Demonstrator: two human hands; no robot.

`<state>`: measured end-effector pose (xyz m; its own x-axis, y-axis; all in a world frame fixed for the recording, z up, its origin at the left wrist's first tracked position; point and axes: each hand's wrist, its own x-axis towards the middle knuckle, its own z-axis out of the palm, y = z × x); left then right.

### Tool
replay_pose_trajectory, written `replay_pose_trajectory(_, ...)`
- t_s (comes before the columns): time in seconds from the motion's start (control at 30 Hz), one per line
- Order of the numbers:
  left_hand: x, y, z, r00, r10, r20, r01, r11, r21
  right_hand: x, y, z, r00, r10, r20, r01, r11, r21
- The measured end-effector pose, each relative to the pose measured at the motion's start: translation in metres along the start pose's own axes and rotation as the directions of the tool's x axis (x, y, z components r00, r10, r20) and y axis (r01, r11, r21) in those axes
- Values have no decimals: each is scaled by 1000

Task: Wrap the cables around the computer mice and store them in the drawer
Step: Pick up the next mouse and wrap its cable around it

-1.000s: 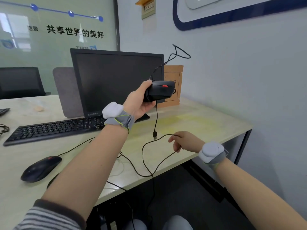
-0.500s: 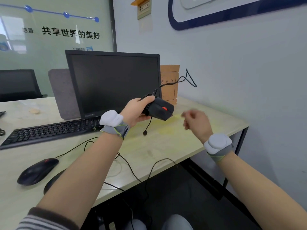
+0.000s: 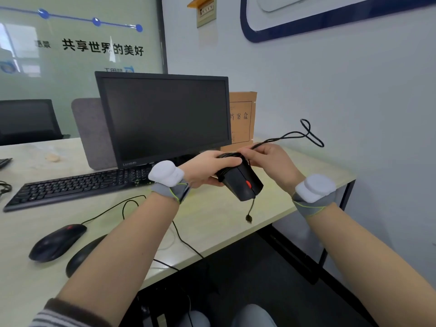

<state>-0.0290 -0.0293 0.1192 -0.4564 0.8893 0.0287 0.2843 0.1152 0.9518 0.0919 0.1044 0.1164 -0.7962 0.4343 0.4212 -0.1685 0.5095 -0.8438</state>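
Right hand (image 3: 271, 161) has come up from the dangling cable (image 3: 283, 138) to pinch it at the mouse (image 3: 240, 180), gripped by left hand (image 3: 207, 166) above the desk's (image 3: 224, 220) right edge: wrapping nearly done.

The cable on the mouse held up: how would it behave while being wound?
The cable looks thin and floppy: its free loop springs out past the right hand, so it may uncoil unless pinned. The plug end dangles below the mouse, likely swinging and snagging.
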Motion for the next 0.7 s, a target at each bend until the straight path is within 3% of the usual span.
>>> replay_pose_trajectory(0.23, 5, -8, 7, 994, 12, -105, -15, 999, -33, 0, 3, -1, 999, 14, -52, -21, 988, -154)
replay_pose_trajectory(0.4, 11, -8, 6, 933, 100, -345, -75, 994, 85, -3, 21, -12, 980, 150, -133, -168, 977, -130)
replay_pose_trajectory(0.5, 11, -10, -8, 878, 132, -459, -84, 989, 123, -3, 36, -30, 945, 234, -229, -241, 970, -3)
replay_pose_trajectory(0.6, 5, -8, -18, 893, -47, -447, -62, 972, -226, -6, 54, -53, 901, 324, -288, -270, 939, 213)
replay_pose_trajectory(0.7, -1, -3, -23, 928, -172, -331, -81, 772, -630, -9, 74, -64, 831, 445, -332, -340, 881, 330)
